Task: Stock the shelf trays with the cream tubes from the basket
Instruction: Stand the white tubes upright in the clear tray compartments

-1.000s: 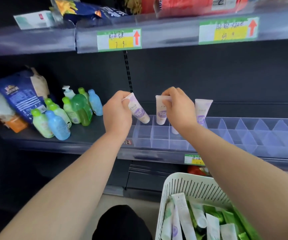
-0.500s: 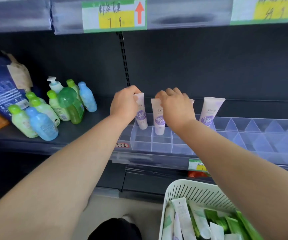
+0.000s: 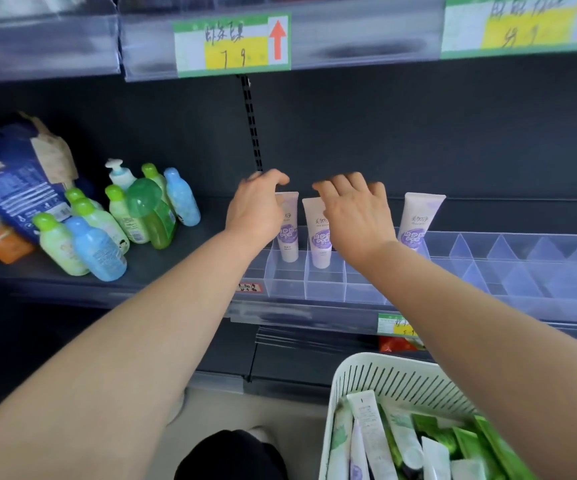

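Note:
Three white cream tubes with purple labels stand upright in the clear divided shelf tray. My left hand hovers with loosely spread fingers over the leftmost tube, apart from its top. My right hand is spread beside and partly in front of the second tube. The third tube stands to its right. Whatever is behind my right hand is hidden. The white slatted basket at the bottom right holds several more tubes, white and green.
Small green and blue bottles and a blue bag crowd the shelf's left side. An upper shelf rail with price labels hangs overhead. The tray's compartments to the right hold nothing.
Both hands lowered their tubes upright into neighbouring tray compartments, then let go. The fingers have now opened and lifted off the tube tops.

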### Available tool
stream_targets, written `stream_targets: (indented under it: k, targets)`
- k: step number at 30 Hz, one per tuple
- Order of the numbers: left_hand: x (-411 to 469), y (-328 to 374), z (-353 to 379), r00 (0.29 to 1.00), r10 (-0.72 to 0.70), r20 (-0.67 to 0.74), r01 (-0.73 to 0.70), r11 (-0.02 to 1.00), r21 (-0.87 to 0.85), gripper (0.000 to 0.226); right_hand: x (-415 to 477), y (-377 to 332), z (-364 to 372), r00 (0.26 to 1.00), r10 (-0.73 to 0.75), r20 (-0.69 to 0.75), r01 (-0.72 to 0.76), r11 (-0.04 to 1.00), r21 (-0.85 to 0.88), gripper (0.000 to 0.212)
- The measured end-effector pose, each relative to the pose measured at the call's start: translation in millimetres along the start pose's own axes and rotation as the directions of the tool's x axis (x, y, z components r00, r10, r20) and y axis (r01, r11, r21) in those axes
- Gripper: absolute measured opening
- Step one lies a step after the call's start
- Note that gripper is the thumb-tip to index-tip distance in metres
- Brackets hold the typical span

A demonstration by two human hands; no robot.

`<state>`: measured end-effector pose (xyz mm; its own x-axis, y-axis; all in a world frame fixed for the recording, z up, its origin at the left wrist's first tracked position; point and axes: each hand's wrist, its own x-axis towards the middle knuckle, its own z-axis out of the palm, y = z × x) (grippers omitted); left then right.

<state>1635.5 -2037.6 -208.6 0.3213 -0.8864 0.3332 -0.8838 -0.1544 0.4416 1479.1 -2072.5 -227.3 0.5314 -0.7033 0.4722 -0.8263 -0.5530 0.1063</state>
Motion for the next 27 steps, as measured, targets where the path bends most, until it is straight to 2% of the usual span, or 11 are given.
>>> stream_targets:
  k: [6,13,18,22,27]
  targets:
    - [-28.5,19.5,-12.7,0.998,0.054,-0.017,-0.054,0.999,0.003,0.039,-29.4,3.9,-13.4,1.0,0.015,0.021,-0.015,1.0,0.018,0.06]
    - [-83.8,44.0,-3.0,0.993,0.113,-0.023,-0.114,0.992,-0.054,0.032,-95.6,13.9,-18.2,0.999,0.028,0.021,-0.029,0.998,0.056,0.049]
    - [-128.4,58.6,17.7,0.979,0.2,0.037,-0.196,0.976,-0.094,0.029,-164.2,29.4,-11.9,0.998,0.031,0.047,-0.035,0.997,0.072,0.05]
    - [-158.1,70.7,44.7,0.968,0.235,0.093,-0.221,0.966,-0.138,0.025,-218.9,47.1,-1.4,0.989,0.079,0.129,-0.087,0.994,0.062,0.047]
    - [-192.8,85.8,87.2,0.94,0.243,0.24,-0.21,0.965,-0.157,0.026,-275.0,73.1,15.2,0.933,0.125,0.337,-0.148,0.988,0.043,0.051]
